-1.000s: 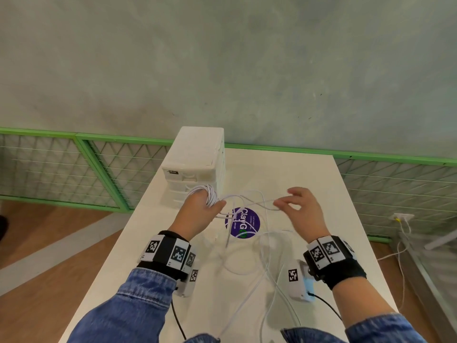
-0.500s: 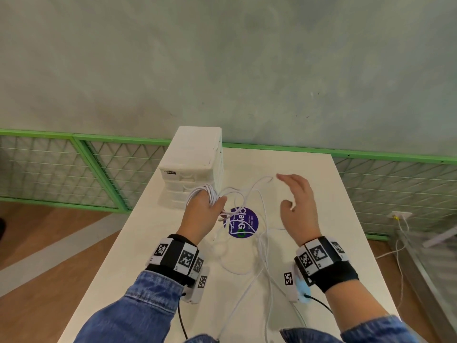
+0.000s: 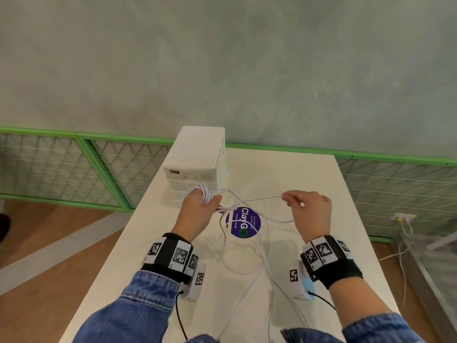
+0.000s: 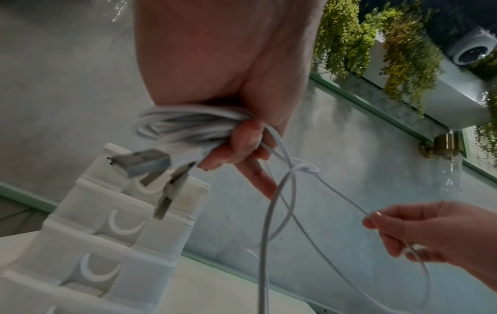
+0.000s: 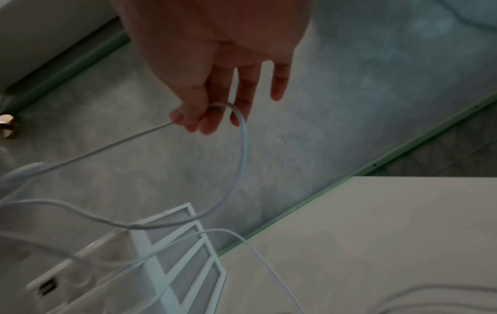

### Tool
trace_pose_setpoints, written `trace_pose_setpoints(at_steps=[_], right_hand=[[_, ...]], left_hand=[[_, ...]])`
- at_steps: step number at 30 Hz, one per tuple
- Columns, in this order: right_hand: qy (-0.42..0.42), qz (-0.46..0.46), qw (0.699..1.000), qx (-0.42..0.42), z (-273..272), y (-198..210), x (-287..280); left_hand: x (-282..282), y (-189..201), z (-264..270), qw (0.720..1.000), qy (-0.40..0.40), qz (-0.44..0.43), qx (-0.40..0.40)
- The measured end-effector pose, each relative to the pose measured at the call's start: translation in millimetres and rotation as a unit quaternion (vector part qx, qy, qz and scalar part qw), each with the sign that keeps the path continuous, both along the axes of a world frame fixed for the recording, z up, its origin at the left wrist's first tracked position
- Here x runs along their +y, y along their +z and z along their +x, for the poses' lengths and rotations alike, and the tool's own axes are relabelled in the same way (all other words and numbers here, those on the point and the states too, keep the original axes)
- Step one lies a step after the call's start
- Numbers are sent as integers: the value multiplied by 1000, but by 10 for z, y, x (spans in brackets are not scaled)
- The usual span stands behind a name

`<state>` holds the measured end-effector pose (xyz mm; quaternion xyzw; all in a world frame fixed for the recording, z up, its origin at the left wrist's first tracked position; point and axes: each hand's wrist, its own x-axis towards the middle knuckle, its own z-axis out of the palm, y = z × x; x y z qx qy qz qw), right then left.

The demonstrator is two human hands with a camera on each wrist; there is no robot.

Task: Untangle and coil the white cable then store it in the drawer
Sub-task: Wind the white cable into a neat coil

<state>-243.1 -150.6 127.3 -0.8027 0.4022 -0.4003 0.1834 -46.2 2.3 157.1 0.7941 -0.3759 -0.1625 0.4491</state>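
My left hand [image 3: 200,209] grips a bundle of coiled white cable [image 3: 203,191] just in front of the white drawer unit [image 3: 197,162]. In the left wrist view the coil [image 4: 185,125] sits under my curled fingers, and two USB plugs [image 4: 142,163] hang from it. A strand runs right to my right hand [image 3: 306,209], which pinches the cable [image 5: 243,136] between thumb and forefinger above the table. A small knot [image 4: 304,170] shows in the strands between the hands. More loose cable [image 3: 247,263] lies looped on the table towards me.
The white table [image 3: 321,184] bears a round purple sticker [image 3: 243,222] under the cable. A green mesh fence [image 3: 74,167] and a grey wall stand behind. A socket with wires [image 3: 403,219] is on the floor at right.
My right hand, which was open half a second ago, has pinched a strand again and drawn it out to the right. My left hand keeps its grip on the coil.
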Motion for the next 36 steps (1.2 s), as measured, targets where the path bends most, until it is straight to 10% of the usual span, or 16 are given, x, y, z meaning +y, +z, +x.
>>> trace_pose_setpoints(at_steps=[6, 10, 14, 17, 21, 36], right_hand=[[-161, 183, 969, -47, -382, -125, -244], [-209, 270, 934, 102, -399, -235, -272], [-4, 90, 996, 12, -117, -83, -38], [196, 12, 981, -5, 132, 155, 223], [251, 99, 962, 46, 299, 141, 374], [-108, 272, 954, -69, -337, -344, -342]], left_hand=[[47, 31, 156, 1000, 12, -14, -9], [16, 81, 30, 999, -13, 6, 30], [-90, 82, -93, 999, -36, 4, 34], [-126, 78, -122, 998, -33, -12, 42], [-130, 109, -169, 999, -35, -6, 26], [189, 131, 113, 992, -23, 42, 118]])
